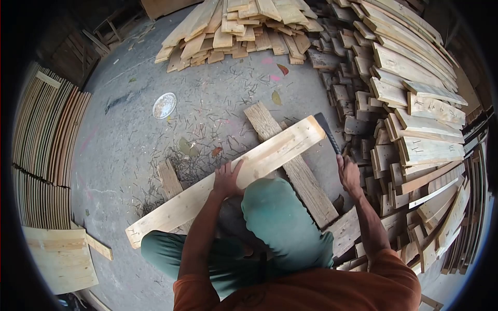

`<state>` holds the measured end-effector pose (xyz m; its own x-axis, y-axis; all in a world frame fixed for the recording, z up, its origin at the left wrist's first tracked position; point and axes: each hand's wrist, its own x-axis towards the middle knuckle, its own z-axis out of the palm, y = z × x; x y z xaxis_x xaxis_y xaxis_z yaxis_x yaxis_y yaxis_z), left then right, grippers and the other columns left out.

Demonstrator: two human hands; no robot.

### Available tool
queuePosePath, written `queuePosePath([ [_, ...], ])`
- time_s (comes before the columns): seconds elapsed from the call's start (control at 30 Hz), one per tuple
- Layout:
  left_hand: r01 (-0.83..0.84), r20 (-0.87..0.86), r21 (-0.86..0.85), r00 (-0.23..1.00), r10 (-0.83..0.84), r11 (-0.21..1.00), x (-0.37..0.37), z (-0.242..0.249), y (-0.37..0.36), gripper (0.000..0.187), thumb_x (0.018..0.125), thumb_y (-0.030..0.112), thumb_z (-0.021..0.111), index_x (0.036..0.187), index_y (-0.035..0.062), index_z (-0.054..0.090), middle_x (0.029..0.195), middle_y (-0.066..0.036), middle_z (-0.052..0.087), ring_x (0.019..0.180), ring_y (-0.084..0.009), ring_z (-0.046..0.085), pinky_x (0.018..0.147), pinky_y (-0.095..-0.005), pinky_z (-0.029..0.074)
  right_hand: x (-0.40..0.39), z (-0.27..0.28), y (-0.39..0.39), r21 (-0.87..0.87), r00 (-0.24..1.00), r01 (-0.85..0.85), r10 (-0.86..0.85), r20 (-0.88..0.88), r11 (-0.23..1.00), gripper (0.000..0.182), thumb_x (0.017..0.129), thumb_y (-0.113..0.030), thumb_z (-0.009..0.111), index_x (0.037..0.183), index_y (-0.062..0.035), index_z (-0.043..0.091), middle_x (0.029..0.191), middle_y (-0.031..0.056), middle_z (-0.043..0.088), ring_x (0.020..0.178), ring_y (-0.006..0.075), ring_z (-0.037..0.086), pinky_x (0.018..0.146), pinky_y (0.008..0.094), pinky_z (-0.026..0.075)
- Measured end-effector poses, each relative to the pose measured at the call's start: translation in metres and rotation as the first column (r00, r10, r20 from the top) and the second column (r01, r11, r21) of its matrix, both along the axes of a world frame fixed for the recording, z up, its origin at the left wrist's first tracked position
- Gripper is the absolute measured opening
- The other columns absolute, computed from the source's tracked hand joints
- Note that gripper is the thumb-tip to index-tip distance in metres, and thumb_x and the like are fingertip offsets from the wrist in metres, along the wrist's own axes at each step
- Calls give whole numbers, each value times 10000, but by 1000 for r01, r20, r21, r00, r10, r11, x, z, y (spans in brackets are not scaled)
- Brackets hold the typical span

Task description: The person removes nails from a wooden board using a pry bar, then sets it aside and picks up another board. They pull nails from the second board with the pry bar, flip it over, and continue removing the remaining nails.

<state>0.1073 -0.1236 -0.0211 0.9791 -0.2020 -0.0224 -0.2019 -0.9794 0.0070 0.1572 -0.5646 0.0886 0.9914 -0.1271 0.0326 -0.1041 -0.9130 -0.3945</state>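
A long pale wooden board (264, 155) lies slanted across two rough timber pieces, a longer one (306, 186) near its right end and a shorter one (168, 179) near its left. My left hand (226, 179) grips the middle of the board, fingers over its far edge and thumb spread along it. Small nail-like marks show at the board's left end. In my closed right hand (348, 173) is a dark ribbed metal bar (334, 141) with a wider, flattened head. That head is right at the board's right end. My green-clad knee overlaps the board's near edge.
Loose nails (228, 109) are scattered over the concrete floor, with a heap (179, 173) beyond the board. A white round plate-like object (164, 105) lies there too. Boards are piled at the back (233, 31), stacked high on the right (415, 114) and lined up on the left (44, 135).
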Motion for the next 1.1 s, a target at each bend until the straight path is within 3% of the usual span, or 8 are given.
queuePosePath([
  [0.13, -11, -110, -52, 994, 5, 999, 1, 13, -2, 1259, 545, 721, 761, 1553, 203, 210, 1410, -230, 374, 1228, -373, 421, 998, -537, 325, 7, 19, 23, 218, 980, -8, -36, 194, 976, 498, 1027, -446, 394, 865, 8, 518, 731, 338, 593, 763, 547, 578, 648, 594, 448],
  [0.27, 6, -66, -12, 998, -6, 1000, 3, 4, -3, 1247, 555, 706, 767, 1558, 237, 193, 1422, -229, 360, 1240, -382, 411, 1009, -535, 320, 16, -83, -8, 36, 994, -95, 97, -55, 995, 517, 1027, -438, 395, 890, 24, 581, 770, 349, 611, 798, 533, 608, 669, 579, 474],
  [0.37, -31, -196, -46, 980, 22, 998, 8, 13, -1, 1238, 564, 683, 778, 1564, 260, 181, 1432, -241, 358, 1256, -411, 401, 1024, -555, 318, -9, -105, -19, 119, 994, 95, -88, -64, 988, 658, 996, -534, 393, 941, 74, 639, 859, 372, 622, 900, 539, 611, 797, 579, 469],
  [0.57, 19, -23, -54, 1000, -20, 998, 5, 48, 13, 1234, 549, 558, 838, 1559, 243, 203, 1417, -256, 369, 1254, -428, 400, 1048, -546, 304, -75, -57, -24, 337, 986, 146, -163, 21, 930, 586, 1011, -489, 414, 872, 55, 581, 704, 317, 559, 729, 529, 554, 648, 552, 410],
  [0.83, -48, 618, -173, 772, 146, 984, 26, 368, 51, 1187, 482, 269, 872, 1512, 133, 297, 1425, -284, 347, 1321, -447, 363, 1092, -511, 315, -91, -42, -15, 477, 971, 182, -234, 51, 860, 578, 1014, -474, 423, 815, 51, 560, 631, 209, 536, 584, 357, 526, 590, 451, 418],
  [0.93, -42, 910, -141, 389, 146, 989, 10, 508, 57, 1015, 617, 458, 836, 1410, -5, 403, 1343, -264, 466, 1267, -339, 469, 1032, -487, 414, -86, -44, -4, 487, 973, 167, -222, 57, 857, 565, 1023, -463, 416, 788, 36, 541, 599, 189, 522, 537, 330, 512, 558, 446, 407],
  [1.0, -179, 854, -209, 446, 269, 961, -12, 578, 69, 844, 758, 527, 748, 1340, -27, 491, 1333, -247, 508, 1277, -318, 486, 1028, -493, 437, -85, -25, 15, 463, 978, 135, -194, 81, 876, 553, 1024, -461, 413, 788, 26, 528, 592, 195, 516, 529, 346, 513, 545, 452, 401],
  [1.1, 466, 916, -370, 329, 231, 804, -62, 626, 39, 1250, 717, 340, 828, 1513, 9, -77, 1433, -382, 242, 1329, -468, 387, 1096, -527, 438, -83, -2, 41, 465, 980, 59, -139, 139, 883, 491, 1031, -434, 414, 816, 1, 492, 579, 215, 501, 510, 383, 516, 516, 475, 385],
])
